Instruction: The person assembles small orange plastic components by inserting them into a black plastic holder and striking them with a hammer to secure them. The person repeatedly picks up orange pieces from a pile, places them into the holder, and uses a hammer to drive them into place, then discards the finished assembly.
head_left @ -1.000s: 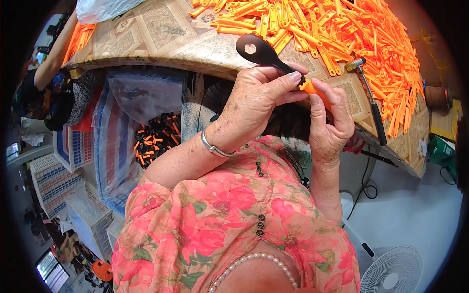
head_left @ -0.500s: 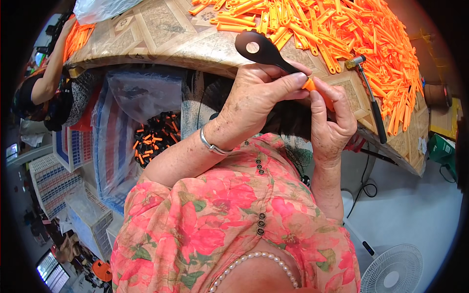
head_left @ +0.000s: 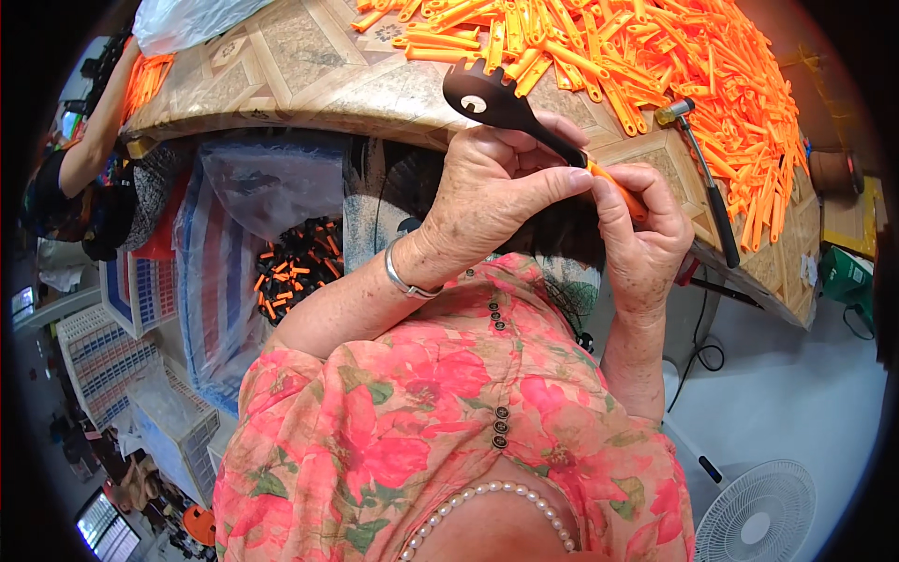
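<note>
Head view: server (head_left: pixel 511 113) is pinched by left hand (head_left: pixel 489 185), adjoining handle (head_left: pixel 633 201) by right hand (head_left: pixel 646 245). Beside the hammer (head_left: pixel 720 220), loose handles (head_left: pixel 721 94) are unfitted.

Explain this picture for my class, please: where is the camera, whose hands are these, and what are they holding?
No machine here: these are one person's bare hands, seen from a fisheye camera on their head, looking down, so straight edges bend. The left hand holds a black toothed utensil with a hole in its head. The right hand holds an orange handle at the utensil's stem. On the table lie many orange pieces and a dark-gripped hammer.
</note>
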`<state>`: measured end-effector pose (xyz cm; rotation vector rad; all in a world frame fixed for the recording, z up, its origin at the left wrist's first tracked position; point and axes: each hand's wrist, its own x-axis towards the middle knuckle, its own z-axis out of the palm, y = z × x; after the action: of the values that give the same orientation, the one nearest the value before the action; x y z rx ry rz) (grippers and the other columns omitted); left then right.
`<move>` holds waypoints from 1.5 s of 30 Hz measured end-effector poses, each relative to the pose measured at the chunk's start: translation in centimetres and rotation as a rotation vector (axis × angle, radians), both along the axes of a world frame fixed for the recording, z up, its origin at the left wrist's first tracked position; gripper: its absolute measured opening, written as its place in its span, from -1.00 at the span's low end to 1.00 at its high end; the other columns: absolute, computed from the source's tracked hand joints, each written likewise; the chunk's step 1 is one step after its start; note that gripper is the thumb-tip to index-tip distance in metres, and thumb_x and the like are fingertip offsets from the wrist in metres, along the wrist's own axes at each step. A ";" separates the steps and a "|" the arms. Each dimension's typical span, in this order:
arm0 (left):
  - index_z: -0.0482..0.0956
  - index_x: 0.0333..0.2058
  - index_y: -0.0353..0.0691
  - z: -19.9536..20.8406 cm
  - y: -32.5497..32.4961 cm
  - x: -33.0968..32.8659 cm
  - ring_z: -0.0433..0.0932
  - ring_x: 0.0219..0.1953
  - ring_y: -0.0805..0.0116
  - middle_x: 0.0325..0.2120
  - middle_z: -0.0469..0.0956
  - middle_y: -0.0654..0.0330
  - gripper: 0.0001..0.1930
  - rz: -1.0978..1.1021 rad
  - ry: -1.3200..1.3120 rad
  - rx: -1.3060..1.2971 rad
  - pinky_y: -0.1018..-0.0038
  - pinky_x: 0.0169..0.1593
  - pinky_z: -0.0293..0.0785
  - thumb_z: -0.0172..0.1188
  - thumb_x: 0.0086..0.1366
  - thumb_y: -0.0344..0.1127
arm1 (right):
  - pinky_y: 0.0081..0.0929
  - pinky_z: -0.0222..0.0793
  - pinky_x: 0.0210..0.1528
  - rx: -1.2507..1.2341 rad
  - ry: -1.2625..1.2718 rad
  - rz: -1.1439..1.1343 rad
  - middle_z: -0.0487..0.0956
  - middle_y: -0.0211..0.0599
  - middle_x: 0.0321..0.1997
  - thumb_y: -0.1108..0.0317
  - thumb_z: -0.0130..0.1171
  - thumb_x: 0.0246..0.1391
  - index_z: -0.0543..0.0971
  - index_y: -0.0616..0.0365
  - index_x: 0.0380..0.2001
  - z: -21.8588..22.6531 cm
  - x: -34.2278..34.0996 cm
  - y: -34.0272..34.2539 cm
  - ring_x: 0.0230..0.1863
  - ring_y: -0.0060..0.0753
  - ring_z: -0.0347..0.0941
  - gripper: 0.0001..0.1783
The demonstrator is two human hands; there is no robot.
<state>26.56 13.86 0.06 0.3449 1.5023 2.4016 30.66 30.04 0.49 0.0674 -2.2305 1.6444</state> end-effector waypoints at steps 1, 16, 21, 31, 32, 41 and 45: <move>0.55 -0.06 -0.32 -0.1 0.1 0.1 0.58 -0.25 0.54 -0.31 0.62 0.24 -0.65 -0.004 0.014 0.016 0.61 -0.13 0.52 0.34 0.16 -0.53 | -0.64 0.41 -0.30 0.021 0.007 -0.017 0.59 -0.41 -0.42 0.49 0.33 0.04 0.60 0.22 -0.37 -0.1 0.0 0.1 -0.39 -0.62 0.51 -0.90; 0.54 -0.15 -0.39 -1.8 0.4 0.5 0.54 -0.24 0.58 -0.31 0.57 0.26 -0.80 0.114 0.315 -0.263 0.64 -0.11 0.50 0.25 0.23 -0.56 | -0.63 0.38 -0.38 -0.083 -0.020 -0.003 0.56 -0.42 -0.48 0.49 0.31 0.04 0.53 0.23 -0.42 -0.9 0.2 -1.1 -0.44 -0.67 0.47 -0.88; 0.55 -0.13 -0.38 -1.0 0.3 0.3 0.53 -0.25 0.60 -0.32 0.60 0.26 -0.80 0.110 0.086 -0.246 0.66 -0.15 0.49 0.23 0.26 -0.54 | -0.64 0.39 -0.29 -0.160 -0.109 0.042 0.55 -0.43 -0.45 0.48 0.26 0.12 0.54 0.25 -0.40 -1.1 -0.4 -1.0 -0.40 -0.69 0.46 -0.90; 0.44 0.08 -0.48 -0.6 -2.6 -2.0 0.60 -0.04 0.26 -0.06 0.57 -0.03 -0.58 -0.011 -0.046 0.015 0.42 0.08 0.52 0.00 0.21 -0.65 | -0.77 0.12 -0.52 -0.471 -0.430 0.272 0.47 -0.56 -0.50 0.42 0.20 0.19 0.54 0.25 -0.36 0.8 -0.5 1.1 -0.53 -0.85 0.26 -0.89; 0.36 0.14 -0.50 -0.6 -3.5 -2.6 0.57 0.00 0.17 0.01 0.53 -0.06 -0.52 -0.020 0.007 0.011 0.34 0.16 0.46 0.03 0.21 -0.55 | -0.78 0.08 -0.54 -0.439 -0.440 0.286 0.46 -0.57 -0.50 0.41 0.20 0.19 0.54 0.24 -0.36 1.0 -0.6 1.4 -0.54 -0.87 0.23 -0.89; 0.52 -0.01 -0.43 0.8 -7.4 -4.5 0.56 -0.13 0.42 -0.22 0.63 0.11 -0.49 -0.598 0.423 -0.693 0.44 -0.01 0.47 0.28 0.21 -0.12 | -0.59 0.29 -0.46 0.242 -0.421 0.489 0.48 -0.46 -0.59 0.41 0.24 0.08 0.55 0.28 -0.48 1.4 -3.0 2.8 -0.53 -0.67 0.35 -0.84; 0.55 -0.08 -0.38 -1.8 -5.3 -2.7 0.55 -0.44 0.53 -0.41 0.63 0.19 -0.69 -0.712 0.380 -0.718 0.52 -0.33 0.51 0.12 0.36 -0.23 | -0.50 0.34 -0.43 0.411 -0.426 0.574 0.50 -0.29 -0.61 0.38 0.27 0.00 0.58 0.27 -0.51 1.9 -4.2 2.3 -0.55 -0.51 0.42 -0.84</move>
<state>23.84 8.60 -1.74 0.9853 1.8553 1.2061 26.48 32.37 2.39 0.5569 -3.0678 1.5209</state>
